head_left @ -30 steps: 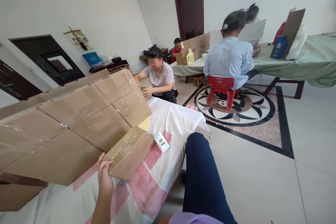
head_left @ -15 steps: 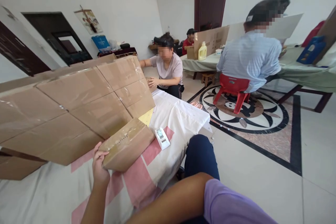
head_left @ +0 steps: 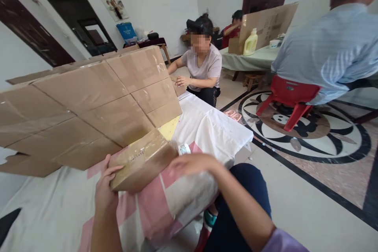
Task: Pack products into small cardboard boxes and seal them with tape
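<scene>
Bare right hand (head_left: pixel 191 165) has swung into view above the white-and-pink cloth-covered counter (head_left: pixel 155 208); half a second ago only its arm showed. Probably makes handling of the long, low brown cardboard box (head_left: pixel 141 157) two-handed. Right fingers blurred near the box's right end; can't tell their spread or contact. Bare left hand (head_left: pixel 108 179) stays on the left end, fingers curled round its edge, holding it. Box sits on the cloth: closed, glossy tape along top, small dark print, unreadable. White device (head_left: pixel 184 149) just beyond the right hand, partly hidden. Behind: tall brown wall of taped cartons (head_left: pixel 97 102).
</scene>
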`<state>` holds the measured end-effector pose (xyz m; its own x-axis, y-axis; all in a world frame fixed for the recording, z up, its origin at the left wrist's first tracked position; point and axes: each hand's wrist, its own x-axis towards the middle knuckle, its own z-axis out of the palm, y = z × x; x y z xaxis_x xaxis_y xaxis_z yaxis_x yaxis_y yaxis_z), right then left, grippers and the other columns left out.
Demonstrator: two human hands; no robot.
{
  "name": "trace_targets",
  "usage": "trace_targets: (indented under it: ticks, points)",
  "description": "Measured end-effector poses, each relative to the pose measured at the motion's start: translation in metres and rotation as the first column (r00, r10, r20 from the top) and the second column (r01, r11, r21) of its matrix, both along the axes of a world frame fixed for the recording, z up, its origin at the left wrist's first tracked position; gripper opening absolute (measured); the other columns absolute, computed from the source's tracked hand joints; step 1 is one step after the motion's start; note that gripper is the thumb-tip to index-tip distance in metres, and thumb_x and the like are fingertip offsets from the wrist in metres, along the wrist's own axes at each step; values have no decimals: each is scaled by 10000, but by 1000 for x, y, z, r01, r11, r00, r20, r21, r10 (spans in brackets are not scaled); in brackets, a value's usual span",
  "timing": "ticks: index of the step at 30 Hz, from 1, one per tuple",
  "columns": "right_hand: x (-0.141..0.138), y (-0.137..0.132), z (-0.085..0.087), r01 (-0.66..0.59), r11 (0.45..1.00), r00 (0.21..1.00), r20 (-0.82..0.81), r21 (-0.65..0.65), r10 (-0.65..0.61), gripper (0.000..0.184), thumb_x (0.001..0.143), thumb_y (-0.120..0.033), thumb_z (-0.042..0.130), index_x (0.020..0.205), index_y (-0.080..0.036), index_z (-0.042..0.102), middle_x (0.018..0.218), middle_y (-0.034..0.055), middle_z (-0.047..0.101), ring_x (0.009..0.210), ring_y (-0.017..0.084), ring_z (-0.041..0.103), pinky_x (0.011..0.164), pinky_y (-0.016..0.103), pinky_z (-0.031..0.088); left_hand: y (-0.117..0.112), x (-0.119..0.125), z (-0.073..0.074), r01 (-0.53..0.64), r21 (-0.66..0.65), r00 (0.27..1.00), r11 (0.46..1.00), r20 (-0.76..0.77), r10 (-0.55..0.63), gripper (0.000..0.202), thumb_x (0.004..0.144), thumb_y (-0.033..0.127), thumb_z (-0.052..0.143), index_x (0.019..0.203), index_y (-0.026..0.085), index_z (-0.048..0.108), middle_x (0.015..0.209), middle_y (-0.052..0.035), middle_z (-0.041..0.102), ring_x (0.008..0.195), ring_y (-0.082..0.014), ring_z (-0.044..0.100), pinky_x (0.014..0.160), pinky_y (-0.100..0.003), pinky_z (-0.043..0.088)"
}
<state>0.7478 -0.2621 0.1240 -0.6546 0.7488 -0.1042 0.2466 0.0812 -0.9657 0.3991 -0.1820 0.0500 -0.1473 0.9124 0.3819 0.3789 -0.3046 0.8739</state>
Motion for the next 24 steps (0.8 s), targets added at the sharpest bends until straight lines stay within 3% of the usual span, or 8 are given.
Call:
trace_targets:
  ticks: [1,3,5,6,10,13,17,24]
  points:
    - [33,0,0,237,971,971,-23,30,-237,164,890,-289,619,995,-215,721,906,-6,724,759,149,663,616,204,488,-3,-4,8,22,-39,996,999,-80,-25,262,788,365,504,833,204,706,1621,-38,395,1497,-368,343,1234,-535,280]
    - [92,-1,-5,665,736,747,-87,128,-659,194,896,-309,563,972,-208,709,903,15,704,682,132,599,596,221,458,-11,-8,28,50,-137,963,989,-256,-84,290,830,422,537,895,235,749,1637,-21,367,1531,-393,249,1245,-607,168]
    - [130,-1,-15,828,532,550,-76,177,-831,237,920,-327,496,926,-202,697,734,7,646,620,133,538,585,240,412,-24,-3,50,8,-159,858,987,-505,-88,324,877,508,557,994,282,758,1604,-27,425,1537,-412,212,1212,-689,71]
    - [138,1,-21,843,507,518,-15,177,-855,246,921,-350,500,895,-201,694,656,1,609,609,141,525,589,251,402,-32,4,59,2,-150,788,989,-609,-94,344,893,540,557,1052,302,749,1572,-36,470,1525,-417,239,1189,-720,33]
    - [115,15,-40,651,753,735,166,95,-657,192,886,-360,583,881,-209,702,763,34,702,679,175,596,649,283,438,-63,48,75,93,-180,536,979,-820,-201,540,917,547,565,1422,355,545,1568,-65,477,1478,-386,355,1187,-696,70]
    - [77,28,-46,457,880,864,173,127,-473,142,852,-293,607,805,-210,712,886,48,733,797,202,635,706,289,455,-75,74,66,77,-142,477,987,-864,-161,599,950,455,532,1523,311,430,1620,-80,395,1512,-368,295,1198,-623,163]
    - [47,38,-42,612,782,778,91,114,-622,162,871,-315,564,809,-210,671,896,42,720,824,196,648,670,270,461,-75,82,53,36,-49,470,998,-881,-60,546,967,387,498,1498,265,456,1578,-98,457,1490,-352,329,1210,-597,150]
    - [36,40,-38,640,665,695,-78,-384,-714,173,826,-345,626,939,-214,633,906,79,703,820,224,701,585,287,564,-77,93,61,11,-28,489,1000,-872,-30,498,971,396,491,1450,262,493,1559,-109,472,1494,-374,300,1202,-646,124]
